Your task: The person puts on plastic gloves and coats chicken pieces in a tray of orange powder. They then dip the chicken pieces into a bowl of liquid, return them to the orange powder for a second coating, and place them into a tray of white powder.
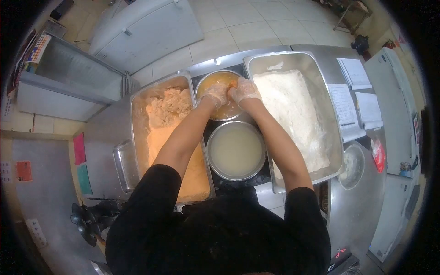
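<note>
My left hand [216,93] and my right hand [246,90], both in clear plastic gloves, meet over a steel bowl of yellowish-orange liquid [229,111]. Their fingers are closed around an orange piece of raw meat [233,85], partly hidden by the gloves. To the left, a deep steel pan [137,110] holds pale pieces of meat [170,106] at its far end and orange powder [192,172] nearer me. To the right, another deep steel pan [331,107] holds white flour [291,110]. A round bowl of cloudy pale liquid [236,151] stands just in front of me.
An empty-looking steel tray [124,165] sits left of the meat pan. Papers [343,107] lie right of the flour pan, near a clear round bowl [353,167] and a red plastic bag [378,156]. A white chest freezer [151,32] stands beyond the counter.
</note>
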